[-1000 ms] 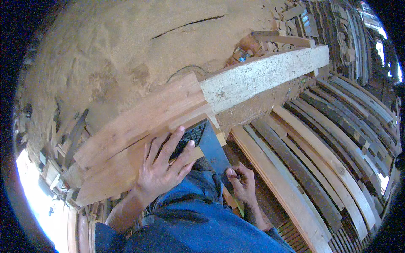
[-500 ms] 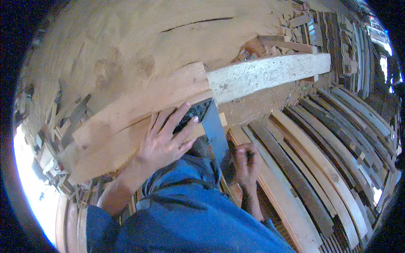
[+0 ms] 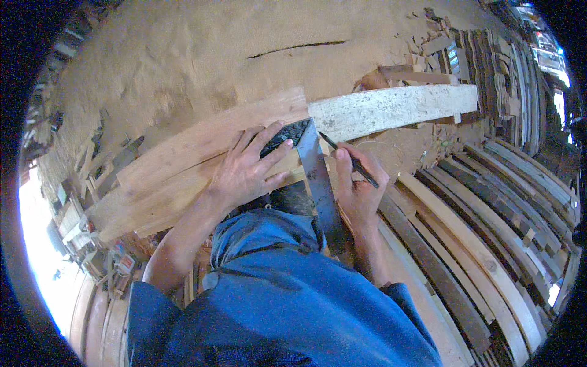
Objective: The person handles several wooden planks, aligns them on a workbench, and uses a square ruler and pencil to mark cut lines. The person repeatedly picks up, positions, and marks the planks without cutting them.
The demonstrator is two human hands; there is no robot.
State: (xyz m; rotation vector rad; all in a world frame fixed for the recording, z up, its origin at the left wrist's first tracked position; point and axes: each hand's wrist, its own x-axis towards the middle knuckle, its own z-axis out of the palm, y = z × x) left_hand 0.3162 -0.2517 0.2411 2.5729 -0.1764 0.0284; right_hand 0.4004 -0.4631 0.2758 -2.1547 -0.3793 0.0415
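Note:
My left hand (image 3: pixel 241 171) presses a try square (image 3: pixel 317 174) onto a light reddish wooden plank (image 3: pixel 195 144). Its fingers lie spread over the square's black stock, and the thumb is on the near side. The grey metal blade runs from the plank's right end back toward my body. My right hand (image 3: pixel 364 199) is closed around a dark pencil (image 3: pixel 362 171), whose tip points up and left beside the blade's far end. I cannot tell whether the tip touches wood. Beyond the plank's end lies a whitish, speckled board (image 3: pixel 394 109), reaching to the right.
Long boards (image 3: pixel 477 263) lie side by side on the right. Stacked timber (image 3: pixel 489 79) stands at the far right. Wood scraps (image 3: pixel 85 214) are heaped at the left. Sandy, sawdust-like ground (image 3: pixel 202 55) spreads beyond the plank, with a thin dark strip (image 3: pixel 299 47) on it.
My right hand has risen from low beside the blade to its far end, and the pencil now shows clearly. The left hand and square have shifted slightly farther away.

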